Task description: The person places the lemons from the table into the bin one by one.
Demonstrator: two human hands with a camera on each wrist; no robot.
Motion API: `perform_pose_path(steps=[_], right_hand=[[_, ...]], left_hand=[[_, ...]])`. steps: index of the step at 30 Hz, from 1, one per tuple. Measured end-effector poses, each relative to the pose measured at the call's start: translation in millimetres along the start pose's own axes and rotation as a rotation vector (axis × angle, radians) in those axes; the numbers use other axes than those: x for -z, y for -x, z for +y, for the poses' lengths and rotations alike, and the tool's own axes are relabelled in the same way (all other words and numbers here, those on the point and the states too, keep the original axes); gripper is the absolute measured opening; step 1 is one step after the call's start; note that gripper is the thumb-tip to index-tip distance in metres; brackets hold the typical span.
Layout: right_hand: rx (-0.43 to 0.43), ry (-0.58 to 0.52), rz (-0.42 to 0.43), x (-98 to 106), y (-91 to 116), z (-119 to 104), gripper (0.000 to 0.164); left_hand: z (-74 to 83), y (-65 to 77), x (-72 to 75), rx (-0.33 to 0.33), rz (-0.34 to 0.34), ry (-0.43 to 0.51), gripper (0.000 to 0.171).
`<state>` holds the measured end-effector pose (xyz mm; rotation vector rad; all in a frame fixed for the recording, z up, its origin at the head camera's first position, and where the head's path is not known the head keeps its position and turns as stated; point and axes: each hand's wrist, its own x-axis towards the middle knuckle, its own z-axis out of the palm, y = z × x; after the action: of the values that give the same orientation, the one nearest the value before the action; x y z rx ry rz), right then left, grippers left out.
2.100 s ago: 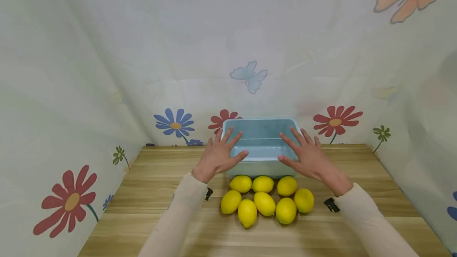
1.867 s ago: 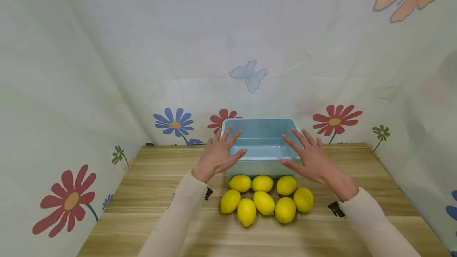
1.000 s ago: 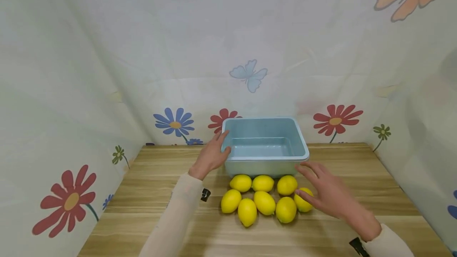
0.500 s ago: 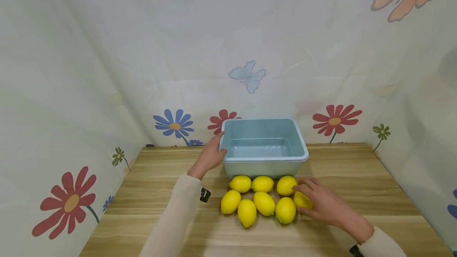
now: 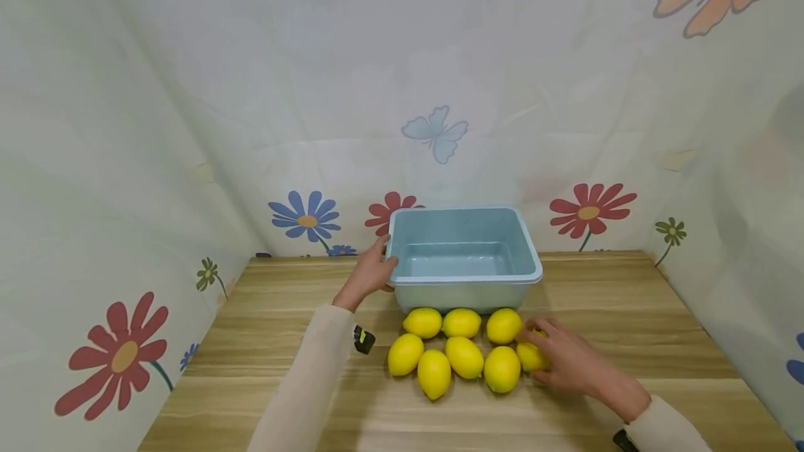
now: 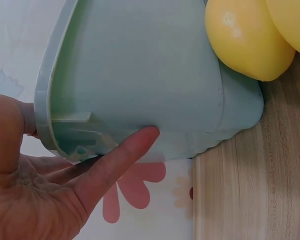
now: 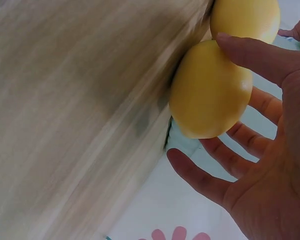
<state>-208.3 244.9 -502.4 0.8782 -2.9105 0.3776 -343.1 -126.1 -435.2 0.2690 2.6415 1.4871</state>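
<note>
Right hand (image 5: 568,361) sits half curled about the rightmost lemon (image 5: 530,357), thumb to one side and fingers to the other; whether it grips firmly, I cannot tell. That lemon rests on the wooden table (image 5: 270,326). Seven other lemons (image 5: 465,358) cluster to its left, just nearer than the blue basin (image 5: 465,295), whose left rim the left hand (image 5: 367,276) grips. Patterned cloth (image 5: 352,75) hangs beyond.

hands (image 5: 367,274): bare | sleeves (image 5: 308,382): cream, long | wrist clips (image 5: 363,342): black, left one marked yellow-green
</note>
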Motion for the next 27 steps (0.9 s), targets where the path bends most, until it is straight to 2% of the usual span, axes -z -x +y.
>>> perform_pose_path(steps=[6, 13, 17, 23, 27], right_hand=[[0.014, -0.009, -0.005, -2.4, -2.3, 1.6, 0.052], [0.012, -0.051, -0.077, -7.8, -3.3, 2.9, 0.053], [0.000, -0.078, -0.091, -9.1, -3.8, 2.8, 0.052], [-0.014, -0.103, -0.109, -4.8, -4.0, 2.0, 0.047], [-0.008, -0.088, -0.093, 3.1, -3.4, 0.2, 0.046]], left_hand=[[-0.9, -0.5, 0.5, -0.011, 0.013, 0.026, 0.061], [-2.5, -0.7, -0.7, -0.013, 0.034, 0.042, 0.060], [-3.2, -1.3, -1.9, 0.002, 0.048, 0.044, 0.059], [-2.3, -0.5, -2.2, 0.026, 0.042, 0.044, 0.060], [-3.8, -1.0, -1.4, 0.036, 0.035, 0.051, 0.060]])
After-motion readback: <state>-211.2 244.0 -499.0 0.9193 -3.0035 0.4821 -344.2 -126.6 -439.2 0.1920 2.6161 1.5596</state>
